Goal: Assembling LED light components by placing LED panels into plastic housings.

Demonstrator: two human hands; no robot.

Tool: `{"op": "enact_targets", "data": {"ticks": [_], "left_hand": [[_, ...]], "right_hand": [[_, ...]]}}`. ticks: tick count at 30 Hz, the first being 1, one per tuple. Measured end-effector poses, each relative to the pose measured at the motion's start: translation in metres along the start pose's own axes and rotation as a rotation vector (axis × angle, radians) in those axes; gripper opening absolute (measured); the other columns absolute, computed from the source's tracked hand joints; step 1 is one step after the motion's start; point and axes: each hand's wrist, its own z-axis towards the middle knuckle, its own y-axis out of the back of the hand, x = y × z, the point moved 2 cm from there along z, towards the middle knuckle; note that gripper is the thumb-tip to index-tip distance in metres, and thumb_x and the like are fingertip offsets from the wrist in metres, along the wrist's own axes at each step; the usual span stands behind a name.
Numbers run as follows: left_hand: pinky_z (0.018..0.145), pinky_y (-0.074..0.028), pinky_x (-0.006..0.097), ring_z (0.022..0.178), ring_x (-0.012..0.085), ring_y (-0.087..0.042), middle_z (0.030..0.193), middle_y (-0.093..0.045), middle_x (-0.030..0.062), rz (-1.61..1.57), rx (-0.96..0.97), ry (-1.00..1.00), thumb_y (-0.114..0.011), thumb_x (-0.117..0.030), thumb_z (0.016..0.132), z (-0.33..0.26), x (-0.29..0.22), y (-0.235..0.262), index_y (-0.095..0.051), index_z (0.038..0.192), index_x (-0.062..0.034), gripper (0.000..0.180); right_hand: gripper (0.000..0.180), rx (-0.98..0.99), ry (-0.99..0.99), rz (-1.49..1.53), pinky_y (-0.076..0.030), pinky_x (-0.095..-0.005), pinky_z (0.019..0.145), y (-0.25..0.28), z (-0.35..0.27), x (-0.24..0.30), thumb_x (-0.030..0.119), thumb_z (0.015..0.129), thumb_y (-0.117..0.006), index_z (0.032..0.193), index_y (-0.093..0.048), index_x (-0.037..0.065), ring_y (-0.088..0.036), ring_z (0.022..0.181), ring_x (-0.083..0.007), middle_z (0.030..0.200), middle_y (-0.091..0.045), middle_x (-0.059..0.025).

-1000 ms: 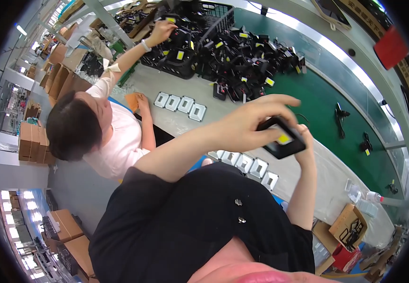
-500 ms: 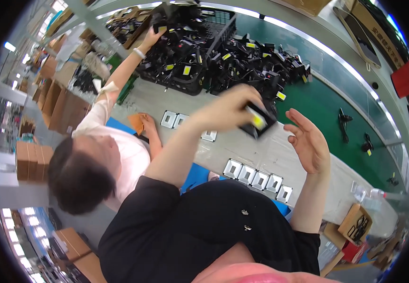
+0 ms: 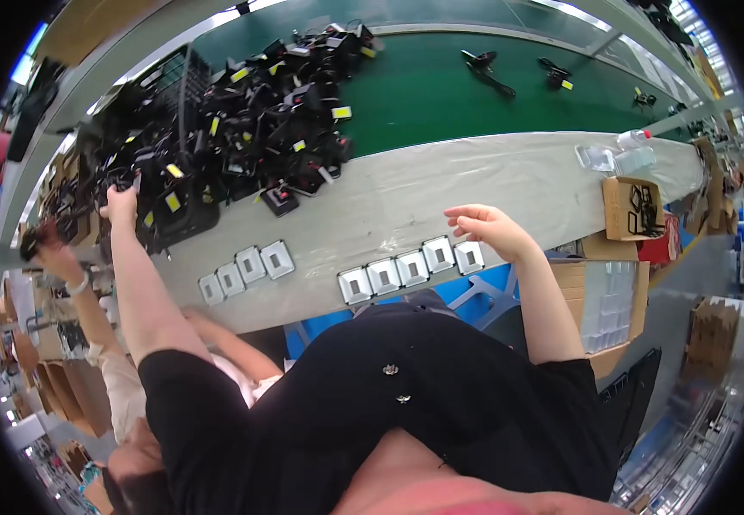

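My left hand (image 3: 120, 206) reaches far out to the left, at the edge of a heap of black corded devices (image 3: 256, 129), some with yellow labels. Its fingers are curled against dark parts; what they hold I cannot make out. Above the bench, my right hand (image 3: 494, 232) is open and holds nothing, its fingers stretched leftward. Just below it lies a row of several white rectangular frames with dark edges (image 3: 412, 268). A second group of such frames (image 3: 250, 263) lies left of that row. One black device (image 3: 280, 202) rests at the heap's near edge.
A black plastic crate (image 3: 190, 86) stands among the devices. Loose corded pieces (image 3: 485, 69) lie on the green belt (image 3: 423, 94). To the right are a cardboard box of black parts (image 3: 634, 210) and clear plastic packs (image 3: 634, 160). A co-worker's blurred hand (image 3: 59, 262) is close to my left arm.
My left hand has swung left from mid-bench, where it held a black device with a yellow label, to the heap's far left. The view has turned right. My right hand stays open.
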Motion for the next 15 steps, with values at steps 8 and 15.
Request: {"op": "enact_targets", "data": {"ticks": [8, 15], "left_hand": [[0.094, -0.038, 0.037, 0.117, 0.0336, -0.043, 0.131, -0.035, 0.0241, -0.155, -0.065, -0.512, -0.058, -0.015, 0.081, -0.214, -0.039, 0.057, -0.051, 0.115, -0.0037, 0.037], [0.067, -0.044, 0.020, 0.088, 0.0120, -0.058, 0.105, -0.057, 0.0043, -0.519, 0.511, -0.022, -0.051, -0.007, 0.087, -0.417, -0.029, 0.052, -0.053, 0.110, -0.0016, 0.023]], "right_hand": [[0.070, -0.568, 0.069, -0.530, -0.043, -0.0348, 0.088, 0.186, 0.170, -0.021, 0.031, 0.074, -0.065, 0.130, -0.036, 0.002, -0.052, 0.104, -0.0250, 0.122, -0.047, -0.0162], [0.068, -0.978, -0.018, -1.296, -0.041, -0.0406, 0.094, 0.278, 0.268, 0.045, 0.036, 0.074, -0.067, 0.129, -0.035, 0.011, -0.035, 0.123, -0.0275, 0.133, -0.035, -0.0094]]}}
